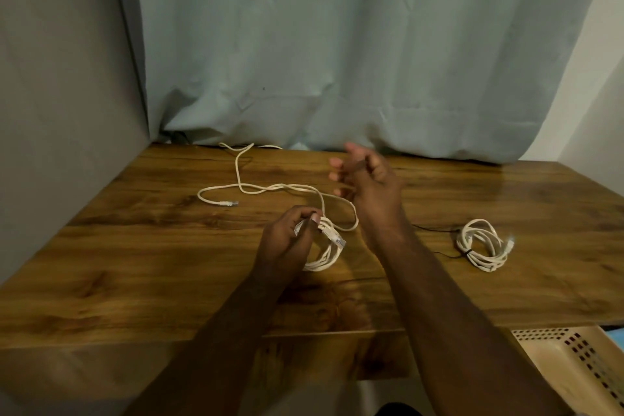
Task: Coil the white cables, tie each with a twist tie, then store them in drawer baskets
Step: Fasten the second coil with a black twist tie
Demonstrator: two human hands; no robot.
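Note:
My left hand (290, 236) pinches a half-made coil of white cable (326, 255) above the middle of the wooden table (135, 257). The rest of that cable (270, 187) trails loose across the table to a plug at the far left. My right hand (366, 176) hovers further back with fingers spread and blurred; the cable passes close under it, and I cannot tell whether it touches. A second white cable (483, 243), coiled and bound with a dark tie, lies on the table at the right.
A beige perforated drawer basket (580, 361) sits below the table's front right corner. A thin black wire (439, 230) runs across the table near the tied coil. A pale blue curtain (337, 61) hangs behind the table, with a grey wall on the left.

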